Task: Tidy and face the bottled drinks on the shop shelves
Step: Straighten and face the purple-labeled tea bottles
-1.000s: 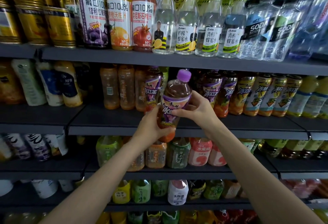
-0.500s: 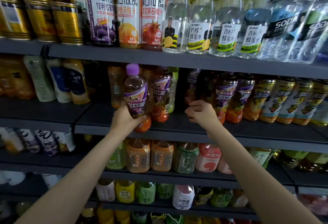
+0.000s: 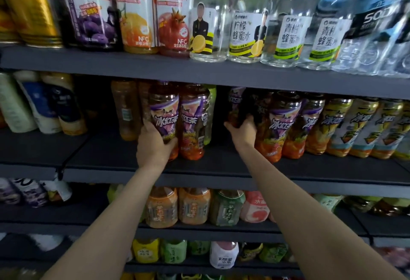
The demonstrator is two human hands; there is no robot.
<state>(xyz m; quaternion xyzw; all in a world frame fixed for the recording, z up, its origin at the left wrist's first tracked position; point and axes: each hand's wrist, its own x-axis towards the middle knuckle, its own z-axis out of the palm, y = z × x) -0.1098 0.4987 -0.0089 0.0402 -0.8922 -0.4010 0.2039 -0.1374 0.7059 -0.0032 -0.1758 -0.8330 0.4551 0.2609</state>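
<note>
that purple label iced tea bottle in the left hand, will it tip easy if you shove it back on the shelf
Probably somewhat: the iced tea bottle is tall and narrow. It looks full, so likely heavy enough to slide steadily. The left hand grips low, which should help.

Dark grey shelves run across the frame in tiers. Top tier: gold cans upper left, juice bottles, clear honey-water bottles. Middle tier: iced tea bottles standing upright at centre. Lower tier: orange and green tea bottles.
</note>
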